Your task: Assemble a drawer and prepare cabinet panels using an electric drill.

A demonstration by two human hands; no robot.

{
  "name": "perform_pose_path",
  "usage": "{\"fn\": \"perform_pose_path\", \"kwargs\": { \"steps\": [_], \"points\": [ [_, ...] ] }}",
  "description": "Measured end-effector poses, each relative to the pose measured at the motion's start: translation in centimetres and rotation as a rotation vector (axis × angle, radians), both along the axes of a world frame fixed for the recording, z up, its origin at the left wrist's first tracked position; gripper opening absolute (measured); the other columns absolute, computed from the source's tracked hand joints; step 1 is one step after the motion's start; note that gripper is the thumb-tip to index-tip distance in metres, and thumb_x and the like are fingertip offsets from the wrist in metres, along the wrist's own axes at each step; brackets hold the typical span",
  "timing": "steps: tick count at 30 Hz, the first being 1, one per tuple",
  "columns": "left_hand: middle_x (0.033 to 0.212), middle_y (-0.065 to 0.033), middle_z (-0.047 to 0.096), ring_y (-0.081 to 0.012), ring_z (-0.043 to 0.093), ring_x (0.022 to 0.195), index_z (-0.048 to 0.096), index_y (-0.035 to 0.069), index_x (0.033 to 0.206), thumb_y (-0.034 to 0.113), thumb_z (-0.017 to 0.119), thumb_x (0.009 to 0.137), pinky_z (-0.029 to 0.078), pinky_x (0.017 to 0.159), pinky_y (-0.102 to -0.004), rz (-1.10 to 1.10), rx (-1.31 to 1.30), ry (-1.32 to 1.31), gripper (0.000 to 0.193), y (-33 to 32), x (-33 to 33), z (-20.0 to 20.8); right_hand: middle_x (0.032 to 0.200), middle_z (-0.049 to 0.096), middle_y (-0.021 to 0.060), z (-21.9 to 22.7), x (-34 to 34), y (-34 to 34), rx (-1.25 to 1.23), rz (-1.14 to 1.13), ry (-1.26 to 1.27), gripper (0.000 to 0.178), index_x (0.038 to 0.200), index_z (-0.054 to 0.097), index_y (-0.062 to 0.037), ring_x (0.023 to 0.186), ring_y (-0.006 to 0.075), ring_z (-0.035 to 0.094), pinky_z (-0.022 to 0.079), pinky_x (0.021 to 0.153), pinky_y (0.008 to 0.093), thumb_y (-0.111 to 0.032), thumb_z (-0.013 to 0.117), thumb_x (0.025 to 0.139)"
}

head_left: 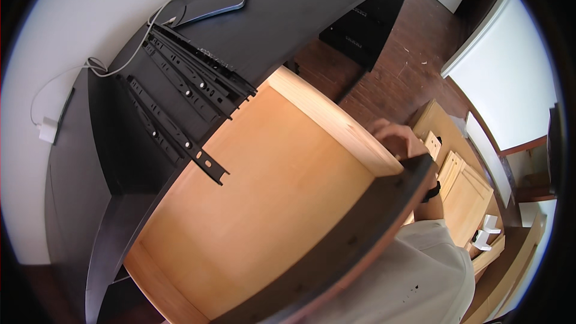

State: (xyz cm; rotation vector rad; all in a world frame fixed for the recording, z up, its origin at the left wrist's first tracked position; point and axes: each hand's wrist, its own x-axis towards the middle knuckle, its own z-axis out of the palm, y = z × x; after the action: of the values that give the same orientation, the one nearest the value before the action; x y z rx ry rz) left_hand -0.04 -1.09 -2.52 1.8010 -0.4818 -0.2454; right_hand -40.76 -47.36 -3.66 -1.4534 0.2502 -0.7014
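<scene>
A pale wooden drawer (258, 162) with a dark front panel (342, 252) lies tilted across the middle, its inside facing up. Its far edge meets the black desk (276, 12). My right hand (399, 137) is outside the drawer's right side board, close to the corner with the front panel. Its fingers are bent and slightly blurred, partly hidden by the board, so what they hold does not show. A black band circles the wrist below. My left hand is out of the picture.
Several black metal drawer slides (186, 78) lie on the desk, near a dark flat device (213, 7) with a cable. A white plug (48, 129) hangs at the left wall. Right of me, wooden boards (465, 189) and white brackets (483, 239) rest on cardboard.
</scene>
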Motion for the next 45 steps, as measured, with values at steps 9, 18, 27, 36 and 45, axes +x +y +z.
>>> {"fn": "perform_pose_path", "kwargs": {
  "steps": [9,18,27,36,45],
  "points": [
    [0.112,-0.0063,0.055,-0.0167,0.053,0.101,0.048,0.003,0.126,0.022,0.065,0.089,0.044,0.087,-0.0306,0.294,-0.02,-0.199,0.045,6.0,-0.7,0.3,0.102,0.061,0.0044,-0.2,9.0,-3.4,-0.127,-0.278,0.025,0.048,0.107,0.061,-0.0012,0.097,0.0146,0.058,0.047,0.084,0.0281,-0.01,0.083,0.066],
    [0.075,0.0011,0.049,-0.009,0.049,0.07,0.051,0.007,0.093,0.015,0.065,0.088,0.043,0.067,-0.0246,0.438,-0.16,-0.182,0.016,5.0,-4.0,0.2,0.076,0.06,-0.0002,-2.7,9.8,-0.1,0.026,-0.446,0.012,0.016,0.084,0.063,-0.0006,0.074,0.0056,0.056,0.043,0.067,0.0228,-0.012,0.074,0.081],
    [0.067,-0.003,0.056,-0.0115,0.055,0.06,0.055,0.005,0.076,0.02,0.071,0.083,0.045,0.059,-0.025,0.199,0.029,-0.229,0.023,1.5,-5.4,0.3,0.072,0.064,0.0027,-7.2,12.0,5.1,-0.015,-0.103,0.226,0.023,0.082,0.065,0.0001,0.07,0.0084,0.06,0.048,0.064,0.0249,-0.021,0.072,0.084],
    [0.088,-0.0138,0.071,-0.0173,0.067,0.086,0.064,-0.006,0.101,0.015,0.058,0.094,0.053,0.077,-0.0273,-0.228,-0.028,-0.093,0.023,-13.0,-5.2,1.8,0.077,0.063,0.0063,-8.3,17.9,10.3,0.17,0.274,0.139,0.017,0.09,0.063,0.0013,0.07,0.0125,0.06,0.049,0.065,0.0272,-0.015,0.061,0.091],
    [0.082,-0.0133,0.071,-0.0156,0.068,0.077,0.069,-0.008,0.09,0.022,0.063,0.091,0.054,0.071,-0.0252,-0.165,-0.194,-0.011,0.031,-13.8,-4.6,1.4,0.08,0.062,0.0067,-10.6,22.5,9.1,0.379,0.071,-0.086,0.044,0.083,0.062,0.0003,0.066,0.0141,0.056,0.045,0.063,0.0288,-0.039,0.048,0.098]
  ]
}}
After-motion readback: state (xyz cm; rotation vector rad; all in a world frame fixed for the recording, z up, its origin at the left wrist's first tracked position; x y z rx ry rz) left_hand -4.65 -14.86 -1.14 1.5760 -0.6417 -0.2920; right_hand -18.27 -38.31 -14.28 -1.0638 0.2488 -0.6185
